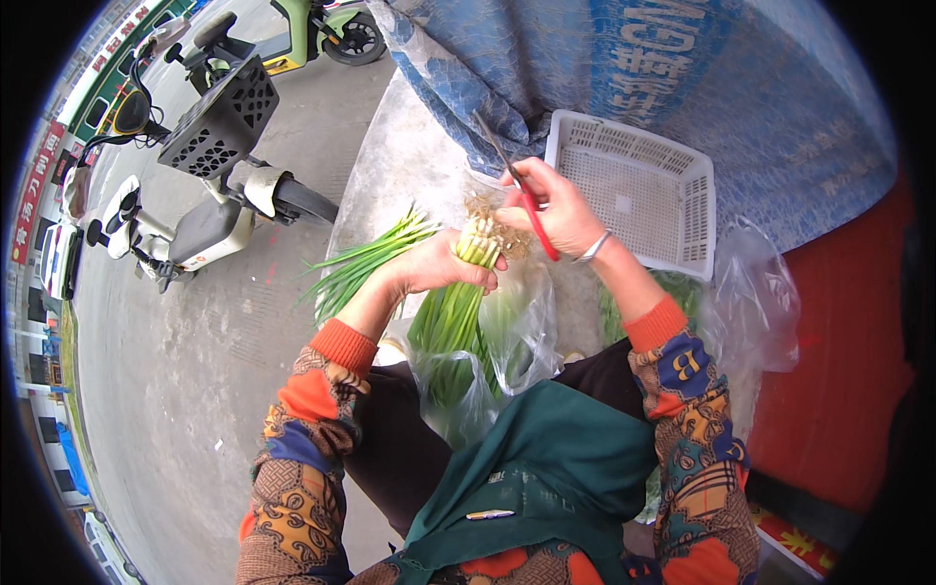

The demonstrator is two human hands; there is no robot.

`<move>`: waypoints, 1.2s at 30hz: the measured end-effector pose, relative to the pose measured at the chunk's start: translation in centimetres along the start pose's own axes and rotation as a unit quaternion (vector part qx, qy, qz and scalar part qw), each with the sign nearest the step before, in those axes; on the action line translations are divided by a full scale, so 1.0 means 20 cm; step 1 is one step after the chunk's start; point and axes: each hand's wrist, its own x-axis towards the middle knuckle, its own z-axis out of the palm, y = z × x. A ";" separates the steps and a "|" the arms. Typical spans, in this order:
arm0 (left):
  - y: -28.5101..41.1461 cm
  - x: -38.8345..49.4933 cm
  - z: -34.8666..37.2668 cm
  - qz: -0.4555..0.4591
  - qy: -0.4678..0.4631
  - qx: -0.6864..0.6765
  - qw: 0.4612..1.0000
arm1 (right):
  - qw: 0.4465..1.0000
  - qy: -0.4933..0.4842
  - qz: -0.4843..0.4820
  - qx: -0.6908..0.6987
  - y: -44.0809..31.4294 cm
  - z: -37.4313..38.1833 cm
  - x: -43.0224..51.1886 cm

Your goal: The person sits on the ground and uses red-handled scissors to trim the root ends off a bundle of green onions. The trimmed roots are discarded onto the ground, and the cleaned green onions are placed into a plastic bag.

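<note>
My left hand (428,263) grips a bunch of green onions (452,314) just below the pale stem bases. The stringy brown roots (479,205) stick out above my fist, and the leaves hang down into a clear plastic bag (528,325) between my knees. In my right hand (563,212) is a pair of scissors with red handles (537,223), its dark blades pointing up and to the left. The right fingertips are right beside the roots; whether they touch is unclear. More green onions (373,256) lie left of my left hand.
A white plastic basket (703,186) stands at the upper right, against a blue tarp (658,51). Below it lie greens (676,285) and another clear bag (757,307). A scooter with a black basket (219,117) is parked on the left, a green scooter (296,29) farther back.
</note>
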 end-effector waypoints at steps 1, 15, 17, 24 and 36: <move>0.00 -0.01 -0.02 0.005 0.004 0.009 1.000 | 0.989 -0.003 0.028 -0.148 0.00 -0.05 -0.01; -0.02 -0.01 -0.09 -0.001 0.012 -0.030 0.999 | 0.948 -0.177 0.095 -0.247 0.09 -0.06 -0.11; -0.02 -0.01 -0.09 -0.007 0.012 -0.030 0.999 | 0.949 -0.172 0.102 -0.243 0.10 -0.05 -0.12; -0.06 0.00 -0.11 -0.008 0.002 -0.054 0.998 | 0.975 -0.146 0.142 -0.094 0.17 -0.06 -0.15; 0.45 -0.40 -0.03 0.120 0.257 0.108 0.953 | 0.911 -0.068 0.235 -0.333 0.10 -0.22 -0.27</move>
